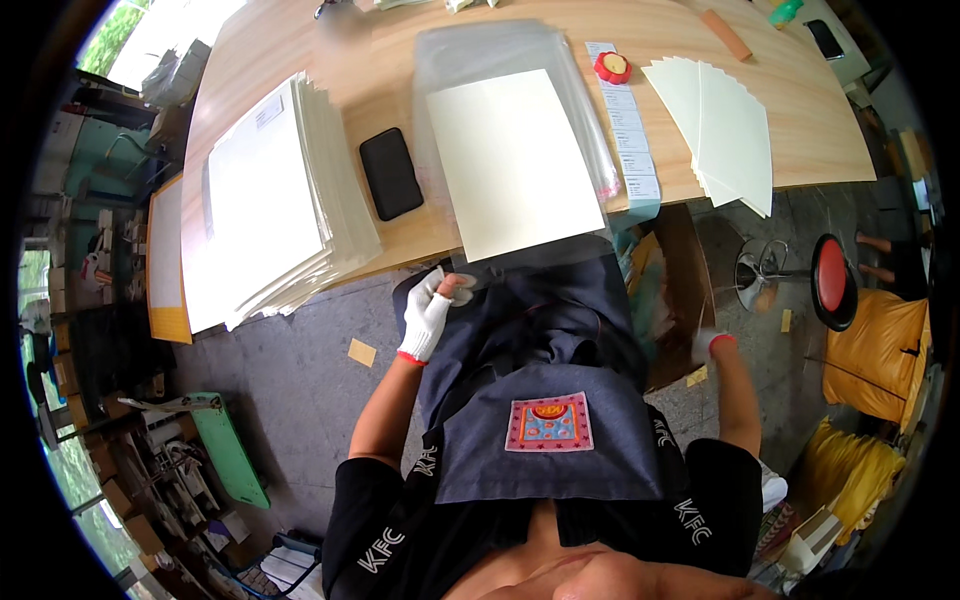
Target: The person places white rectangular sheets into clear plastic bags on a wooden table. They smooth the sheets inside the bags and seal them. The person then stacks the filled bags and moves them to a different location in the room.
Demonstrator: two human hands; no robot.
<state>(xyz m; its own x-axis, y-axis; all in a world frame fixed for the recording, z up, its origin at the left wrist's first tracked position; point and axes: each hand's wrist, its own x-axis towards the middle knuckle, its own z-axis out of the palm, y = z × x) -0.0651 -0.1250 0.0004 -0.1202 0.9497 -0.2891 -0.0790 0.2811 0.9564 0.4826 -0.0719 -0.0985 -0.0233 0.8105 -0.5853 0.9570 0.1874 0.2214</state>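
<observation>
My left hand (pixel 432 308), in a white glove, pinches the near edge of a clear plastic bag (pixel 500 60) lying on the wooden table (pixel 800 110). A cream sheet of card (pixel 510 160) is inside or on the bag. My right hand (pixel 710 345), also gloved, is lowered beside an open cardboard box (pixel 680 290) under the table edge; it looks blurred and whether it holds anything is unclear. A dark blue apron with a colourful patch (pixel 548 422) covers my lap.
A thick stack of bagged white sheets (pixel 270 200) lies at the left, a black phone-like case (pixel 390 172) beside it. Fanned cream sheets (pixel 725 130), a strip of labels (pixel 630 140) and a red round object (pixel 612 67) lie at the right. A red stool (pixel 828 280) stands on the floor.
</observation>
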